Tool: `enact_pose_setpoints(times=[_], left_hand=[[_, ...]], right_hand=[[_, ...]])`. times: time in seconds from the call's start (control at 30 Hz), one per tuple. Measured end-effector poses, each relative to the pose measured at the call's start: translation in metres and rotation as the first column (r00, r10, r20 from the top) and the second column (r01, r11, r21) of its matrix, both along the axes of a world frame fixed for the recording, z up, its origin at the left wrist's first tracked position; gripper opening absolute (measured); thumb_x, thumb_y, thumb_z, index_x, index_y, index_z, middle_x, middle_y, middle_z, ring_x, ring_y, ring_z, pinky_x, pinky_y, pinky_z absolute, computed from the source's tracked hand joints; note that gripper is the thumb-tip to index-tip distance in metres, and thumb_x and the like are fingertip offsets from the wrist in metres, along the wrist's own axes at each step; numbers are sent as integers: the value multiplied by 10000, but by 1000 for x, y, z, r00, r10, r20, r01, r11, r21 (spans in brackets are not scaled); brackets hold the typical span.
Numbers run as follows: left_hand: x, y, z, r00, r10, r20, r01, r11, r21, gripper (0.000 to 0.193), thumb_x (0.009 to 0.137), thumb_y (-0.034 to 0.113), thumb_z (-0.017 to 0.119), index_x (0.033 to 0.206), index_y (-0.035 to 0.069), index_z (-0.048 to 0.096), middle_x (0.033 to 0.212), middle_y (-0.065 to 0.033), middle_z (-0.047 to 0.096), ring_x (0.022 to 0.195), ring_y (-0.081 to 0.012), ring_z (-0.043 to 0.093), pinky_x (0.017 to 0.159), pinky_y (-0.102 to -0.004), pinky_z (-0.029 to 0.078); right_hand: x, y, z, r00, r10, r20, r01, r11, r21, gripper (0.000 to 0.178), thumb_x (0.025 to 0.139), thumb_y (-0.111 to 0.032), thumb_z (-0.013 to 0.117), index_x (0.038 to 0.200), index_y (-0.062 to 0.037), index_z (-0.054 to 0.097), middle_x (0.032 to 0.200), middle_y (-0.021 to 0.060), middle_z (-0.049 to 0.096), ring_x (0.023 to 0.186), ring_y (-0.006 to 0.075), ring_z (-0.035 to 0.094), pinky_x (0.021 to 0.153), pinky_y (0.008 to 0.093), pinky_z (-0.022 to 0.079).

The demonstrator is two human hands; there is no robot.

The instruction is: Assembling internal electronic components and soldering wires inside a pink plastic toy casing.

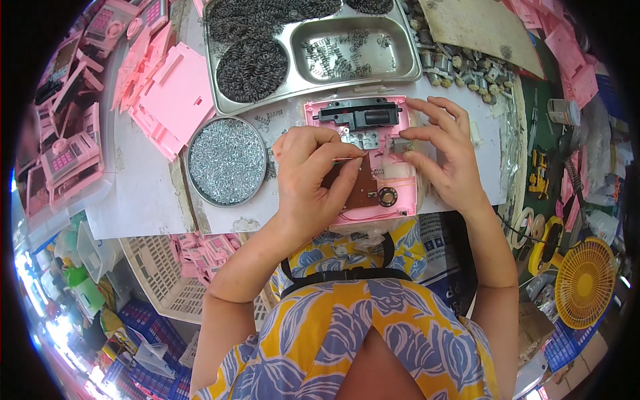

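Observation:
A pink plastic casing [408, 200] lies open on the table in front of me. Inside it are a black plastic mechanism [365, 115], a brown circuit board [357, 189], a small metal plate [363, 139] and a round black speaker-like part [387, 196]. My left hand [308, 177] is over the casing's left side, thumb and forefinger pinched on what looks like a thin wire [343, 159]. At the right edge of the casing my right hand [450, 148] is open, thumb and fingers apart, their tips near the small parts inside. I see nothing between them.
A metal tray [313, 87] with dark springs stands at the back, beside a round tin [227, 162] of small silvery screws. Pink panels [175, 97] are stacked left; small motor-like metal parts [467, 70] are heaped back right. A yellow fan [585, 283] stands right, a basket [157, 267] below left.

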State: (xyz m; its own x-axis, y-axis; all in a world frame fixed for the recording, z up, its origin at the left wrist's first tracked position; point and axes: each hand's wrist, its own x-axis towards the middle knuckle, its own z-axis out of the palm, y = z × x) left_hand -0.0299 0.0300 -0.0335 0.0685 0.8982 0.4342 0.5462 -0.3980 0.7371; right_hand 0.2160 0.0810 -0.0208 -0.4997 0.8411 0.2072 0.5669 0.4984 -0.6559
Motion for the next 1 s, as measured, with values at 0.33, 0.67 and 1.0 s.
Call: enact_pose_setpoints(times=[0.33,0.67,1.0], left_hand=[[-1,14,0,985,-17,171,42,989,-143,121,795,88,779,907,94,734,918,-41,625,889,-239,588,827,-373,390],[-3,41,20,978,-202,42,205,975,-89,118,837,52,766,943,16,734,930,-78,647,853,-201,634,726,-322,509],[6,24,20,966,-135,-220,122,990,-72,229,712,143,796,931,128,734,932,-39,565,905,-252,551,831,-410,367]], right_hand=[[-12,4,17,960,-25,279,-12,992,129,187,815,-181,778,980,-93,763,1449,103,562,1365,413,390,1098,488,384],[-45,-3,18,993,-28,116,-3,964,265,238,716,-134,803,943,-74,764,1411,128,575,1356,427,393,1059,527,391],[-37,-3,-1,996,-45,-78,52,995,90,132,710,-72,802,807,-70,713,1395,115,611,1374,403,382,1128,491,325]])
